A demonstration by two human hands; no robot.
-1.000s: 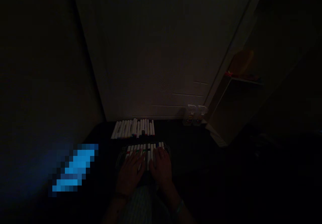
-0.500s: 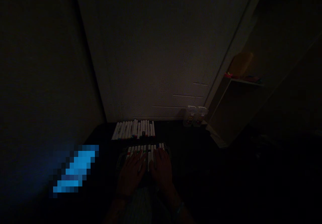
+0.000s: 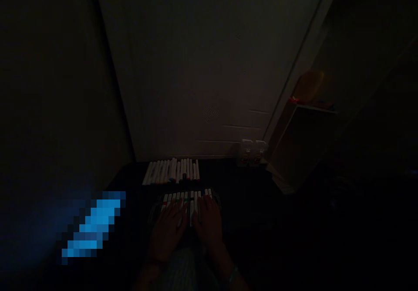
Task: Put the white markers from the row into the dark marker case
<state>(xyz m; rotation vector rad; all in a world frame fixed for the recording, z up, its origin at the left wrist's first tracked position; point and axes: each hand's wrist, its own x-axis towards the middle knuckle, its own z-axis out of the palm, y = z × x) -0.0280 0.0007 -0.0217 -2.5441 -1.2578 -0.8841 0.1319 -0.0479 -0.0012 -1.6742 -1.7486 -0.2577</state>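
In the dim head view, a row of white markers [image 3: 192,208] with coloured bands lies in a clear tray or case [image 3: 153,210], whose edge barely shows in the dark. My left hand [image 3: 168,225] lies over the left part of this row, fingers stretched out across the markers. Over the right part rests my right hand [image 3: 209,221], its fingers also extended flat, with the thumb near the middle of the row. Both palms hide the lower ends of several markers. Behind them, a second row of white markers [image 3: 170,171] lies side by side on the dark table [image 3: 218,173].
Two clear plastic containers [image 3: 251,151] stand by the wall [image 3: 183,86] at the back right. A blurred, glowing blue screen [image 3: 94,225] is at the left. To the right is a low shelf unit [image 3: 303,138] with an orange object [image 3: 308,85] on top.
The whole view has shifted slightly, so things sit a little lower and further left. Both hands remain flat on the same row of markers.
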